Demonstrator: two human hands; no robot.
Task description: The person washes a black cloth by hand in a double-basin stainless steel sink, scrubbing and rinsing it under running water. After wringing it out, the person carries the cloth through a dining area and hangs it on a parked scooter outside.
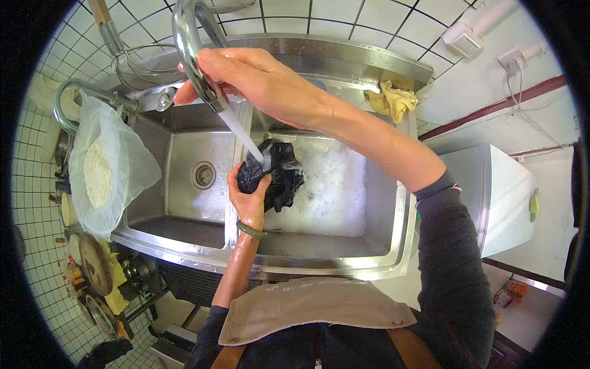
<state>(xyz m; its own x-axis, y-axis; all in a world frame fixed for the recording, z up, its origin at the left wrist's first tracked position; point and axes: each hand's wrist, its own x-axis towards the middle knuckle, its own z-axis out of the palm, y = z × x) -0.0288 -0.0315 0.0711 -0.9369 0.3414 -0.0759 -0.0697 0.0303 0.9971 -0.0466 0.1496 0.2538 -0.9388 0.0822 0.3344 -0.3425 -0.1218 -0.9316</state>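
Observation:
Water pours from the curved chrome faucet (pixel 193 60) onto a wet black cloth (pixel 282 175). My left hand (pixel 249 196), with a green bangle at its wrist, grips the cloth's left side over the right sink basin (pixel 313 246), near the divider. Around the end of the faucet spout my right hand (pixel 249 76) is wrapped, thumb on the near side and fingers partly hidden behind the metal. White suds (pixel 339 184) cover much of the right basin's floor.
In the left basin (pixel 193 152) a round drain (pixel 203 175) shows. A translucent bag of white grains (pixel 99 175) sits at the left rim. A yellow rag (pixel 394 101) lies at the back right corner. A wire strainer (pixel 147 64) stands behind the sink.

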